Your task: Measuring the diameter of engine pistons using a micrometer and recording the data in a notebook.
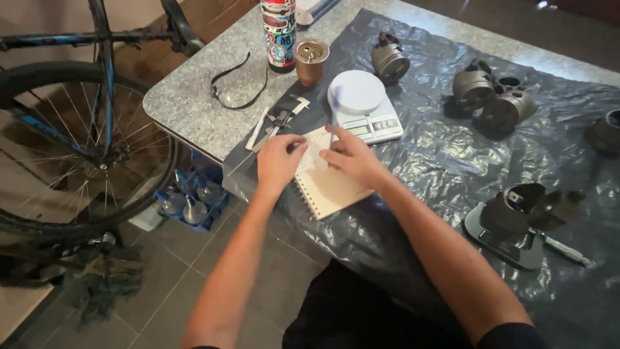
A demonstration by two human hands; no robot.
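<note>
A small spiral-bound notebook (330, 187) lies on the dark plastic sheet (439, 148) near the table's front edge. My left hand (278, 161) rests on its left upper corner, fingers curled on the page. My right hand (352, 158) lies flat on the upper right of the page, fingers pointing left. Whether either hand pinches a page cannot be told. Just beyond the notebook stands a white digital kitchen scale (363, 105). A metal caliper (278, 121) lies left of it.
Several grey engine pistons (391, 59) (497, 103) sit on the sheet, one (516, 210) on a dark tray with a pen (563, 249). A sticker-covered bottle (279, 32), copper cup (311, 59) and black strap (236, 84) stand on the granite top. A bicycle (71, 129) is left.
</note>
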